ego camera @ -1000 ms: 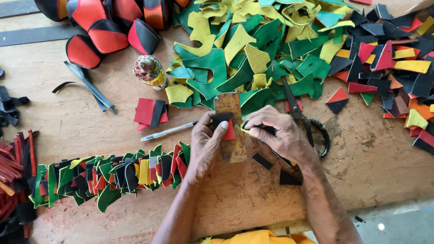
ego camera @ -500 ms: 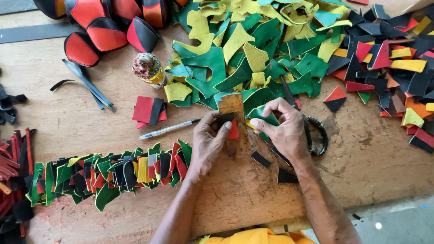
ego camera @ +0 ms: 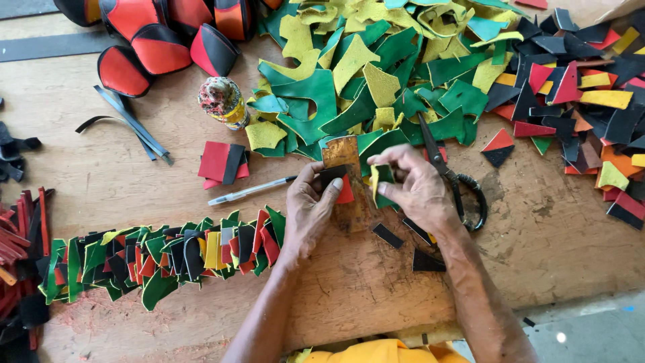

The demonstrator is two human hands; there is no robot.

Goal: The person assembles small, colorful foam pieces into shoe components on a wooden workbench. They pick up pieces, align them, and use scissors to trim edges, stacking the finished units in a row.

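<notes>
My left hand (ego camera: pixel 307 210) pinches a small black and red leather piece (ego camera: pixel 339 184) at the end of a long chain of folded green, yellow, red and black pieces (ego camera: pixel 161 254) that runs off to the left. My right hand (ego camera: pixel 418 191) holds a folded green and yellow leather piece (ego camera: pixel 381 182) just to the right of it. Both hands work above a worn brown board (ego camera: pixel 344 156) lying on the wooden table (ego camera: pixel 101 188).
Black-handled scissors (ego camera: pixel 451 176) lie right of my right hand. A pen (ego camera: pixel 250 191), a stack of red and black squares (ego camera: pixel 223 163) and a glue-crusted bottle (ego camera: pixel 223 101) sit left. Green, yellow, black and red scraps (ego camera: pixel 430 74) heap at the back. Red-black shells (ego camera: pixel 154 40) at far left.
My right hand has lifted the green and yellow piece up beside the black and red one. The view has shifted slightly; the chain has stayed where it was.
</notes>
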